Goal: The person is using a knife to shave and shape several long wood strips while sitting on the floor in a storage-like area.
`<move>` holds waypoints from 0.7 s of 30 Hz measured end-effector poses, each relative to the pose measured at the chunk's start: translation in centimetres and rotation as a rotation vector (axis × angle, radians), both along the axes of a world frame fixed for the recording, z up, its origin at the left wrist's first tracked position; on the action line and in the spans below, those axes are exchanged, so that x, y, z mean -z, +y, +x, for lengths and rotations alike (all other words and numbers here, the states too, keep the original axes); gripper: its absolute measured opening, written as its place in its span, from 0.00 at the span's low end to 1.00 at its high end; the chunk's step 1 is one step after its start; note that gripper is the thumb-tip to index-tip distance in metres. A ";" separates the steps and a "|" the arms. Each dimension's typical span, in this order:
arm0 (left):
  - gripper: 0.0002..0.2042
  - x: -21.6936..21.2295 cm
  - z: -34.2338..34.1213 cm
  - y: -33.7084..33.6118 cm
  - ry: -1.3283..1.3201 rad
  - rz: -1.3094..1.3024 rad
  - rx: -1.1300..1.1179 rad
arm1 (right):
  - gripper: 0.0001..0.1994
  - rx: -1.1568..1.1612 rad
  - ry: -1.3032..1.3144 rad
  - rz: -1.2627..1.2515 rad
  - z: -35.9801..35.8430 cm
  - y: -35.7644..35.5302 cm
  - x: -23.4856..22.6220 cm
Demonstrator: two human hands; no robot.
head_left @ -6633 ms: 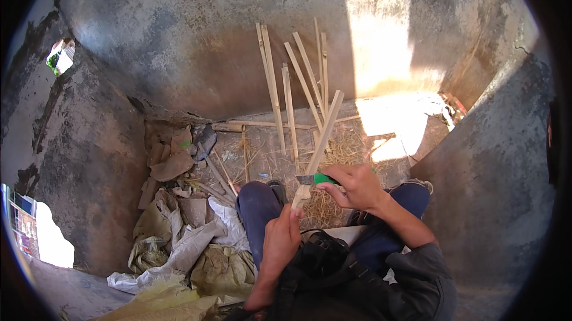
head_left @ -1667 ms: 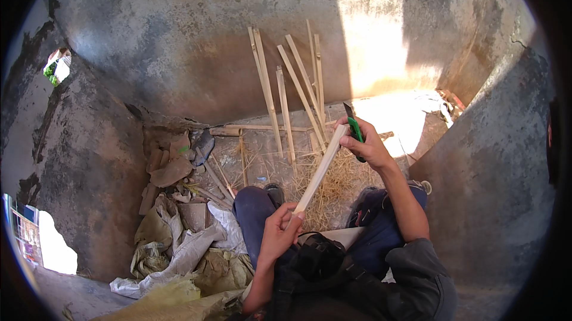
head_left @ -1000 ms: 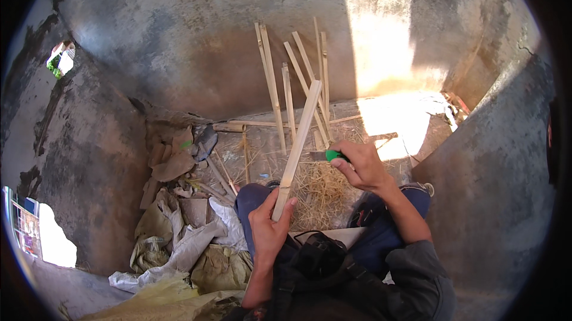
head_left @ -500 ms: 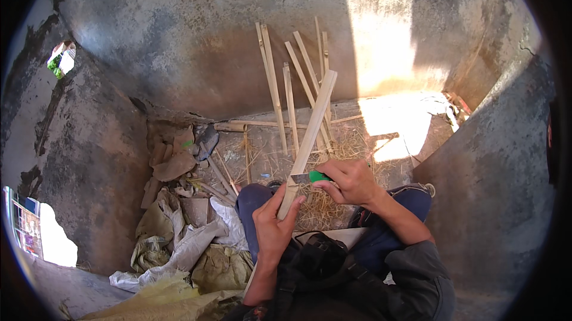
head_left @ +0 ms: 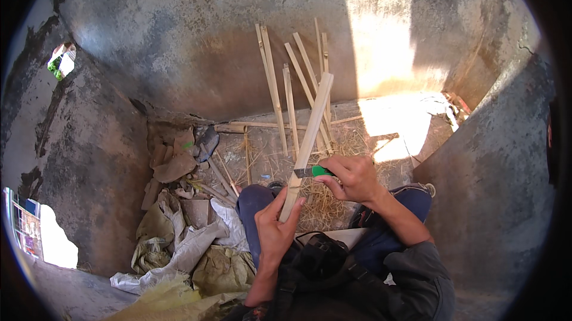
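Observation:
A pale split bamboo strip [head_left: 314, 124] slants up and away from my lap, with a node showing near its lower end. My left hand [head_left: 277, 226] grips that lower end, thumb on one side and fingers on the other. In my right hand [head_left: 353, 178] is a knife [head_left: 322, 171] with a green handle. Its short dark blade lies across the strip, touching it just above the node. The fingers of the right hand are closed round the handle and hide part of it.
Several bamboo strips [head_left: 271, 89] lean against the stained far wall [head_left: 208, 35]. Thin shavings [head_left: 322, 205] litter the floor between my knees. Crumpled sacks [head_left: 179, 249] and broken tile pieces [head_left: 173, 166] lie at the left. A wall [head_left: 488, 190] rises close on the right.
The knife blade has moved slightly up along the strip, away from the node. The strip's far end has shifted a little left and down. Both hands keep their grip.

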State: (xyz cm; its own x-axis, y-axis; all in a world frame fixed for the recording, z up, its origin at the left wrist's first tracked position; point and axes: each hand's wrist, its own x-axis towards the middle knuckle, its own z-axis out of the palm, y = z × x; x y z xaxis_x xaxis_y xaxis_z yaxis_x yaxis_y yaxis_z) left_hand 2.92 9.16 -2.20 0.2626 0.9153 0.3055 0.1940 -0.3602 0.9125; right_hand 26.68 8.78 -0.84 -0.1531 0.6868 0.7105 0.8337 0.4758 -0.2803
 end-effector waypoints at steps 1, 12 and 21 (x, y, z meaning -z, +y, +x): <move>0.19 0.0 0.0 0.0 0.000 0.001 0.001 | 0.13 0.002 -0.005 -0.003 0.1 0.1 0.0; 0.19 0.2 -0.8 -0.5 0.048 -0.051 0.004 | 0.12 0.075 -0.022 -0.003 1.5 0.6 -0.3; 0.19 3.8 -3.0 -3.2 0.059 -0.111 0.053 | 0.16 0.512 0.245 -0.009 10.3 2.9 -2.0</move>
State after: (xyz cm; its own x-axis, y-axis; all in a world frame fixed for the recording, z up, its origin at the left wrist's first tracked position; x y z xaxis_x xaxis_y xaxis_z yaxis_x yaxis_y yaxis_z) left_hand -0.08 6.01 -5.96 0.3257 0.9271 0.1853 0.2323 -0.2685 0.9348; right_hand 37.01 11.67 1.11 0.3695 0.6364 0.6771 0.8676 0.0247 -0.4966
